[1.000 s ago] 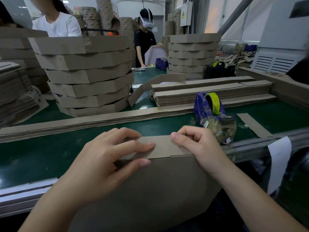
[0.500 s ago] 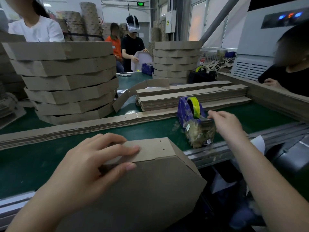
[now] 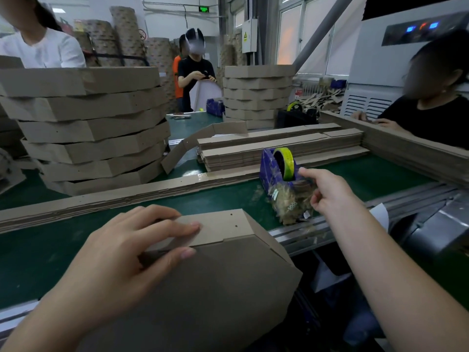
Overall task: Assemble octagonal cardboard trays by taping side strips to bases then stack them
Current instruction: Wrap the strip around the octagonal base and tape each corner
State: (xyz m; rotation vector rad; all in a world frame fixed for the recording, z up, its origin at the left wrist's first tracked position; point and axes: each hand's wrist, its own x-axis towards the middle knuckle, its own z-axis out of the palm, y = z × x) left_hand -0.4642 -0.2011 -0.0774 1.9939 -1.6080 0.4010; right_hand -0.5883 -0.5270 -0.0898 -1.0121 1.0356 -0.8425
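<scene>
Green belt holds tray stacks, strips, tape dispenser.

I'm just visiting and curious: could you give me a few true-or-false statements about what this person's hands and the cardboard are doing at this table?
1. The left hand grips the edge of the cardboard tray. True.
2. The right hand also rests on that tray. False: it is off the tray, over at the tape dispenser.
3. The tape roll is red. False: it is yellow-green.
4. A stack of trays stands on the green table at the far left. True.
</scene>
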